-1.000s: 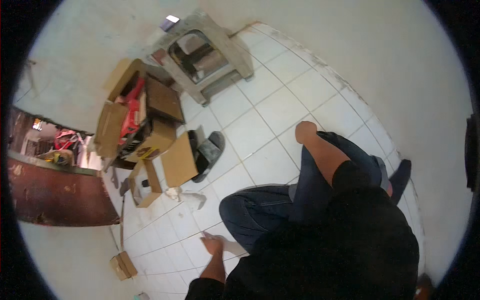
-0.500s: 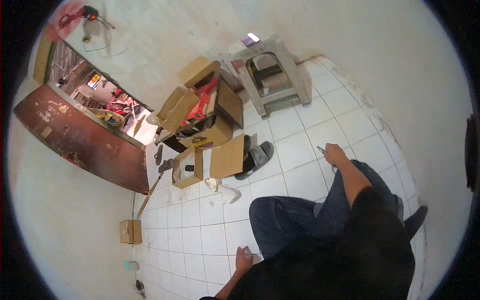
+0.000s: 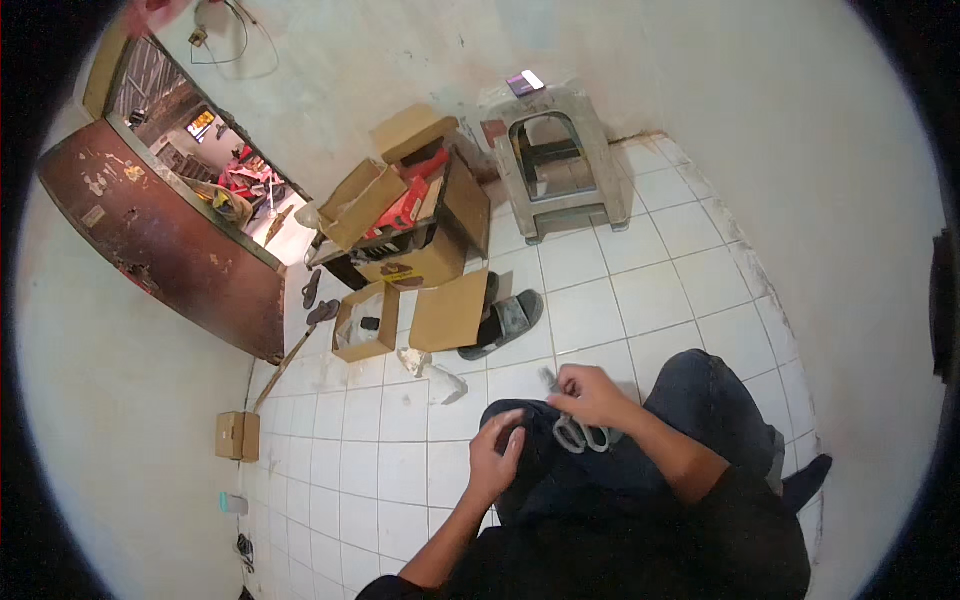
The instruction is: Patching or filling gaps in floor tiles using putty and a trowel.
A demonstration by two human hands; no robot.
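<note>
My right hand is closed on a pair of grey scissors, their handles hanging below my fingers and a grey end poking out beyond them. My left hand is just left of them, fingers apart and slightly curled, apparently holding nothing. Both are over my jean-clad legs. Past my hands lie dark slide sandals, partly hidden by an upright cardboard lid, and a crumpled white scrap on the tiled floor.
A grey plastic stool holds a phone. Cardboard boxes are piled by a doorway. An open box, a stick, a red-brown door panel and small boxes stand or lie leftward.
My right hand has moved left and down with the scissors, in front of my body. My left hand has risen to beside it, its fingers now apart. The view has shifted.
</note>
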